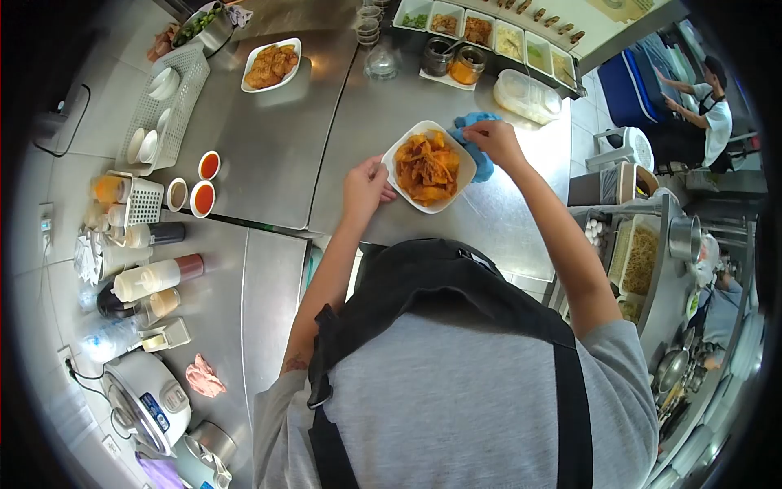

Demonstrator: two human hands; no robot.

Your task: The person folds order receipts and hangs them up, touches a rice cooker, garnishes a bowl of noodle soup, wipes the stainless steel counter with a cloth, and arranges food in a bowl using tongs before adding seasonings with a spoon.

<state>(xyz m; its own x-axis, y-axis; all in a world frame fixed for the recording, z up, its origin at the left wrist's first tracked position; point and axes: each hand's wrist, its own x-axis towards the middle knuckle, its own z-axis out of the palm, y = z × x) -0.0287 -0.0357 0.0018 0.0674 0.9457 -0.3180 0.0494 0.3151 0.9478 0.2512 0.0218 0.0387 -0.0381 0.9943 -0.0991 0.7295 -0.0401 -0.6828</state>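
Note:
A white square bowl [463, 177] of orange-brown fried food [428, 168] sits on the steel counter in front of me. My left hand [369, 187] grips the bowl's left rim, thumb near the top edge and fingers against its side. At the right, a crumpled blue cloth [482, 165] lies against the bowl. My right hand [494, 140] is closed with its fingertips pinching the cloth close to the bowl's upper right rim. The undersides of both hands' grips are partly hidden.
Topping trays [476, 33], two sauce jars [467, 65] and a clear plastic tub [527, 96] stand at the back. Another plate of fried food [271, 66] and sauce cups [203, 198] are left. Squeeze bottles [159, 277] and a rice cooker [149, 403] line the left wall. A co-worker [705, 114] sits far right.

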